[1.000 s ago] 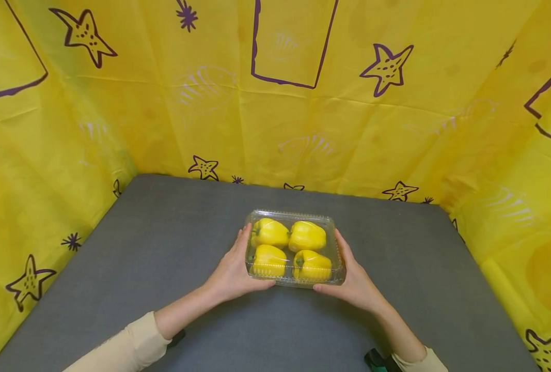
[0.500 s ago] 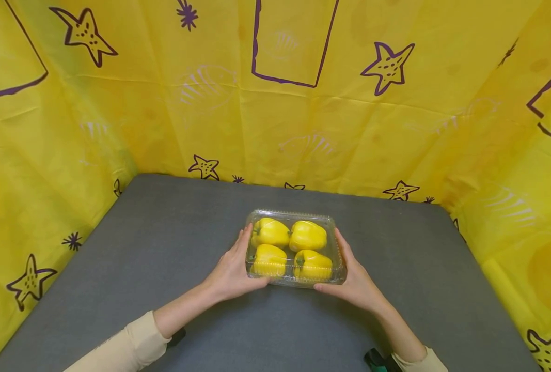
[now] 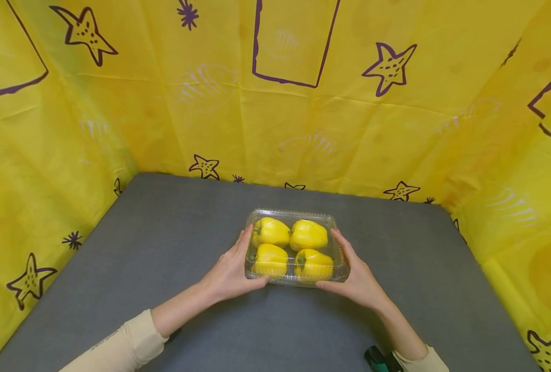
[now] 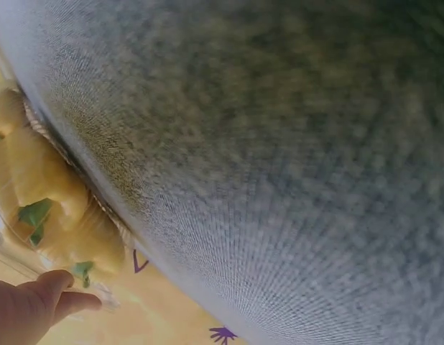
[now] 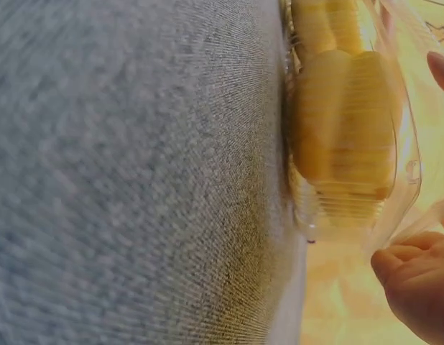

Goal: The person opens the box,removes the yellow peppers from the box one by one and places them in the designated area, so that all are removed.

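A clear plastic clamshell container (image 3: 298,213) with a ribbed rim sits on the grey table, its lid over several yellow bell peppers (image 3: 309,235). My left hand (image 3: 229,271) grips its left side, the thumb lying along the front corner. On the opposite side my right hand (image 3: 361,279) holds the container the same way, fingers against the side wall and thumb at the front. Green stems show on the peppers in the left wrist view, where my left hand (image 4: 31,309) reaches the container's edge. The right wrist view has my right hand (image 5: 416,280) at the lid's rim.
A grey cloth-covered table (image 3: 173,227) spreads around the container. Yellow fabric (image 3: 303,113) printed with starfish and fish outlines hangs behind and along both sides. A dark strap (image 3: 378,359) is on the right wrist.
The left thumb has slid slightly left along the container's front edge. My right fingertips have shifted a little inward over the right rim. The container has hardly moved.
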Motion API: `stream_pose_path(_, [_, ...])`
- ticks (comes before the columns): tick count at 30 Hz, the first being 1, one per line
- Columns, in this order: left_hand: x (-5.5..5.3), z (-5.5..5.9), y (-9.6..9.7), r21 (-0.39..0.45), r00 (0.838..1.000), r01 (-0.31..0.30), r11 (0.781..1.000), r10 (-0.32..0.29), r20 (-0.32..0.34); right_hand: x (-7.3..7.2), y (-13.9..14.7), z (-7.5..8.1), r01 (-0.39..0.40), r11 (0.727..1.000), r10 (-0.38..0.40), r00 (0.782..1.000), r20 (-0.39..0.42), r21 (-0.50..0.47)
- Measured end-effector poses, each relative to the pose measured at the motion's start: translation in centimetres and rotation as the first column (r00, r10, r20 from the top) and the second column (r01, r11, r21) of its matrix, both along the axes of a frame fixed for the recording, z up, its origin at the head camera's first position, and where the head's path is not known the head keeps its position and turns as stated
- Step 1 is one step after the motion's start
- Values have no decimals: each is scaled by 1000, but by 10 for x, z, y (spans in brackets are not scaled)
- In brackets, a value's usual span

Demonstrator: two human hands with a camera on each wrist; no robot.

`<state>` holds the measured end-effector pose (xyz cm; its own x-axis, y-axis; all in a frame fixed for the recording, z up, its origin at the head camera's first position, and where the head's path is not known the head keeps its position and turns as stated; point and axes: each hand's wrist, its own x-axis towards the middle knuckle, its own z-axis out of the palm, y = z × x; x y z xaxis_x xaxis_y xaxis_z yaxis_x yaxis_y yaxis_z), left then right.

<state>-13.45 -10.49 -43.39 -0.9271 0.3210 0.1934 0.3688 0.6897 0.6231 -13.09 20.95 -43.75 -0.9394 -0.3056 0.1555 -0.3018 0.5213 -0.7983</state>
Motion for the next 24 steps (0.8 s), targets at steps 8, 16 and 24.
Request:
stream_pose_path(8, [-1,-2,4,24,999,-23,999,24,-43,1,-1,0,14,1000,-14,999,-48,7])
stream_pose_path(16, [0,-2,6,5,999,-21,1000,21,-48,0,-1,-2,9,1000,-9,998,-61,-7])
stream_pose_path(24, [2,-3,5,-24,998,-3,1000,1,-68,1,-2,-3,21,999,-22,999,-33,-31])
